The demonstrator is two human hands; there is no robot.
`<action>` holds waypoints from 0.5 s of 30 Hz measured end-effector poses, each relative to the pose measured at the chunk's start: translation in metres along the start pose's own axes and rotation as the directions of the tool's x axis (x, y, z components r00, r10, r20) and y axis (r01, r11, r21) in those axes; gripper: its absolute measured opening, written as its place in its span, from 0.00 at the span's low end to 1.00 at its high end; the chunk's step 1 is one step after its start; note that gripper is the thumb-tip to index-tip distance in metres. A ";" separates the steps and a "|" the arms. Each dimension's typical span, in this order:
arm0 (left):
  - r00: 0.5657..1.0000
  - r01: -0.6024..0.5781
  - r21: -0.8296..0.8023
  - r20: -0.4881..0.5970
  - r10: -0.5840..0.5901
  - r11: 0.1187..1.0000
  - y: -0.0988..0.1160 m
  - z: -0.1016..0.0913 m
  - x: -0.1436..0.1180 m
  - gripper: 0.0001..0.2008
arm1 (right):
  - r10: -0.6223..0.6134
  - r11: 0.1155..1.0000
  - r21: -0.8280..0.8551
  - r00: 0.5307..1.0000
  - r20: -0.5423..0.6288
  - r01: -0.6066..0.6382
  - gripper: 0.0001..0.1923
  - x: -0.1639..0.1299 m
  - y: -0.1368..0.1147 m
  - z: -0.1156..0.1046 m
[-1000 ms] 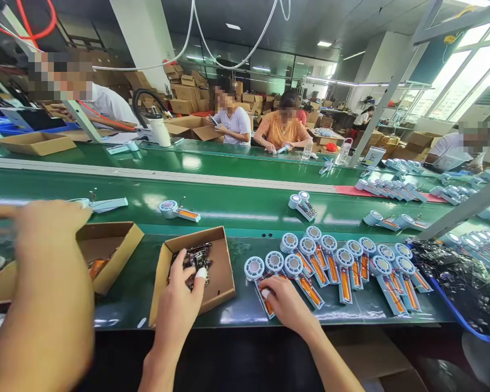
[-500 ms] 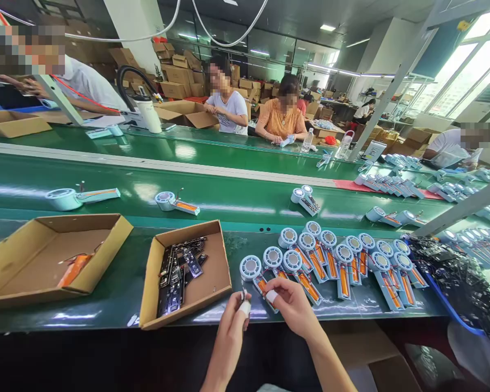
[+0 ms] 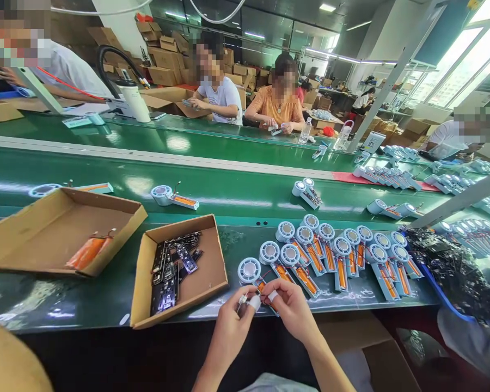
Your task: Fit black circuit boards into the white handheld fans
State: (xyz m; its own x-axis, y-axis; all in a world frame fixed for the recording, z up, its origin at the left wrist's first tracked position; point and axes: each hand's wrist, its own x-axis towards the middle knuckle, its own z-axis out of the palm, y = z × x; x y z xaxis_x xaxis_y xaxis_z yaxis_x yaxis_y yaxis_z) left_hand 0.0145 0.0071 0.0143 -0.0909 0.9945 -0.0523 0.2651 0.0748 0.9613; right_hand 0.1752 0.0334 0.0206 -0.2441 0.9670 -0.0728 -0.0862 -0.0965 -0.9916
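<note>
My left hand (image 3: 234, 321), closed with a white cover on its thumb, pinches a small white-and-dark part (image 3: 242, 305) too small to name. Close beside it my right hand (image 3: 289, 307), also with a white fingertip cover, is closed at what looks like a thin wire; the fingertips nearly meet those of the left. Just beyond both hands lies a light-blue handheld fan housing (image 3: 249, 270) with a round grille, its handle partly hidden by my fingers. Several similar fan housings (image 3: 289, 254) with orange battery cells lie to its right.
A cardboard box (image 3: 218, 250) holds black circuit boards. Another box (image 3: 118, 209) at left holds orange cells; a co-worker's arm (image 3: 12, 359) is near it. A blue tray (image 3: 449, 299) of dark boards stands right. Fan units rest on the green conveyor belt (image 3: 237, 198).
My hands have come closer together, fingertips now almost meeting. The left box has shifted right and tilted, and a co-worker's arm has come in at lower left. The view has shifted slightly.
</note>
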 end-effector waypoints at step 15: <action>0.979 0.140 -0.195 -0.118 -0.165 0.971 -0.005 0.003 0.003 0.24 | -0.343 0.516 -0.688 0.859 0.380 0.510 0.17 0.005 -0.026 0.010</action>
State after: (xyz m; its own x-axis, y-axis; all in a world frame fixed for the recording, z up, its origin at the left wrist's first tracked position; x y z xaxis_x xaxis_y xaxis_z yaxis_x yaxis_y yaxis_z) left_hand 0.0159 0.0099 0.0090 -0.2462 0.9528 -0.1775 0.0578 0.1972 0.9787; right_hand 0.1668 0.0384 0.0467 -0.5471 0.7744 0.3179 0.4956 0.6057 -0.6225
